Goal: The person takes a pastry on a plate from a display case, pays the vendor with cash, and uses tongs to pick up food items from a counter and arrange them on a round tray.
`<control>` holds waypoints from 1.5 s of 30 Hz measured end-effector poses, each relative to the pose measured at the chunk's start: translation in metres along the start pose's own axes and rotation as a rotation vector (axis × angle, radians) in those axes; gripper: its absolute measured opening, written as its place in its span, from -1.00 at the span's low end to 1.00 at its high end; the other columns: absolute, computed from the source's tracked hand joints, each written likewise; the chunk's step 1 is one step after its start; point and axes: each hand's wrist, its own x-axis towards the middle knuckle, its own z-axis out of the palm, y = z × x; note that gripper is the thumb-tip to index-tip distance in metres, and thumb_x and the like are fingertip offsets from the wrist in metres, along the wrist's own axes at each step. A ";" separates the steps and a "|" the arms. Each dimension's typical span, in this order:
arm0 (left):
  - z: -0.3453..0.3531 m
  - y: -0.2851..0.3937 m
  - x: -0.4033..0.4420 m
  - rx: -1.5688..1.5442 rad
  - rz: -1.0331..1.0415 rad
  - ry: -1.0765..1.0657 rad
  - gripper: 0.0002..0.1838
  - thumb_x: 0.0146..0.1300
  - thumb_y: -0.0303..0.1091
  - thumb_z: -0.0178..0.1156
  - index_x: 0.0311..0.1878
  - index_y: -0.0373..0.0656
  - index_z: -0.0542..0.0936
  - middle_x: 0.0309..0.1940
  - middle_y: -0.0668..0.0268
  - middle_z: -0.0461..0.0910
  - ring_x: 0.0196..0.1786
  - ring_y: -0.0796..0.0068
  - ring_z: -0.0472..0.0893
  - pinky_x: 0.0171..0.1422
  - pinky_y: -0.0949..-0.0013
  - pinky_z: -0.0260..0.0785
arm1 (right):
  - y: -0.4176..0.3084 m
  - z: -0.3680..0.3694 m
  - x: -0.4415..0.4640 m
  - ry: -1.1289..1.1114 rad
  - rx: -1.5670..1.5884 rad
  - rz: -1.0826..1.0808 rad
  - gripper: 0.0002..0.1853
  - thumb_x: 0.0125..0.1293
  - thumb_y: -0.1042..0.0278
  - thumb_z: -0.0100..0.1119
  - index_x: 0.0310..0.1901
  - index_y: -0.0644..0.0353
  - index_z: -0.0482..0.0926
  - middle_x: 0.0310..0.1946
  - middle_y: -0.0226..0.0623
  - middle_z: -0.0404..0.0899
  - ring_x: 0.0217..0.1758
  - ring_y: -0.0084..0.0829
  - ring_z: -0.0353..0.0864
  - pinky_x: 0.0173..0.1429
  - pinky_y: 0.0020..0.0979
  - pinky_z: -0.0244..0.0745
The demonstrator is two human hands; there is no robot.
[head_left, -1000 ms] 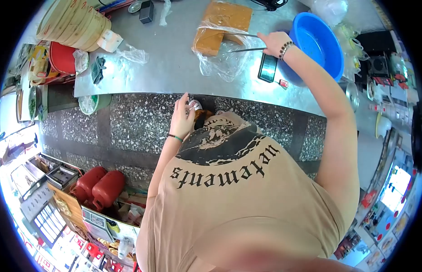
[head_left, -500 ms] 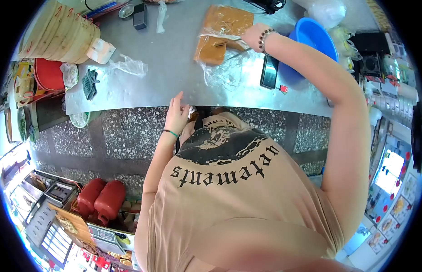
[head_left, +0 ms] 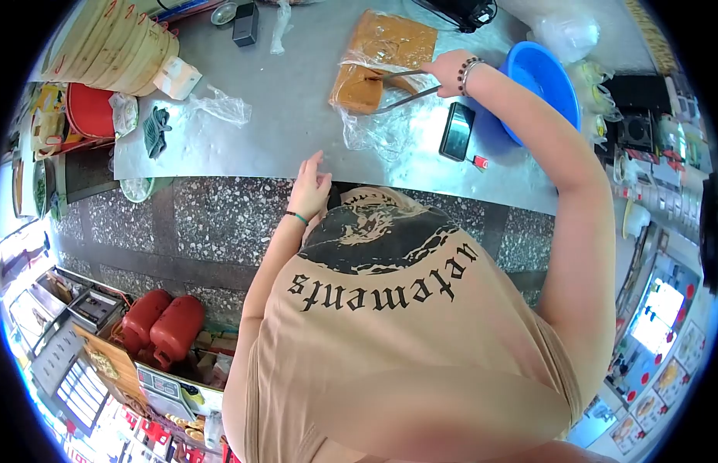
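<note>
My right hand (head_left: 453,72) is closed round the near end of metal tongs (head_left: 411,99), whose two arms spread apart toward the left. One arm's tip lies on a smaller brown block (head_left: 357,89); the other reaches its lower edge. Just behind it lies a larger brown slab (head_left: 393,38) wrapped in clear film. Loose clear plastic (head_left: 372,135) spreads in front of the block. At the table's front edge, my left hand (head_left: 309,187) is empty, with its fingers loosely extended. What the brown food is, I cannot tell.
A blue basin (head_left: 538,73) and a phone (head_left: 457,131) stand near my right forearm. Bamboo steamers (head_left: 112,46) are stacked at the left behind a green cloth (head_left: 156,131). Red gas cylinders (head_left: 176,330) stand behind me on the left. The metal table (head_left: 282,108) ends before my body.
The tongs' arms now show spread wide over the smaller brown block. My right hand has shifted slightly right and turned. My left hand stays by the table edge. The view has shifted a little.
</note>
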 end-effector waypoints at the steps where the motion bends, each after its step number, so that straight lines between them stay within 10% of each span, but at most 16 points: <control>1: 0.003 0.002 0.000 0.001 -0.001 0.004 -0.44 0.19 -0.46 0.10 0.28 -0.27 0.25 0.03 0.03 0.41 -0.19 0.27 0.60 -0.01 0.29 0.43 | -0.001 0.001 0.001 0.020 -0.038 -0.029 -0.51 0.03 0.12 0.28 0.02 0.09 0.50 -0.18 -0.20 0.63 -0.05 -0.19 0.61 -0.04 -0.19 0.54; 30: 0.053 -0.001 0.059 0.102 0.003 0.095 -0.51 0.12 -0.45 0.10 0.18 -0.15 0.39 -0.02 0.03 0.40 -0.06 0.05 0.50 0.07 0.20 0.39 | -0.004 0.004 0.007 -0.069 -0.155 -0.199 -0.61 -0.01 0.25 0.25 -0.09 0.11 0.59 -0.22 -0.13 0.64 -0.11 -0.15 0.64 -0.07 -0.21 0.56; 45: 0.056 -0.004 0.065 0.222 -0.041 0.077 -0.53 0.13 -0.40 0.11 0.17 -0.14 0.41 0.03 -0.01 0.40 0.07 -0.01 0.46 0.16 0.15 0.35 | 0.029 0.041 -0.012 0.088 0.268 -0.160 -0.43 0.03 -0.02 0.23 0.06 0.11 0.46 -0.29 0.00 0.61 -0.14 -0.03 0.60 -0.04 -0.13 0.49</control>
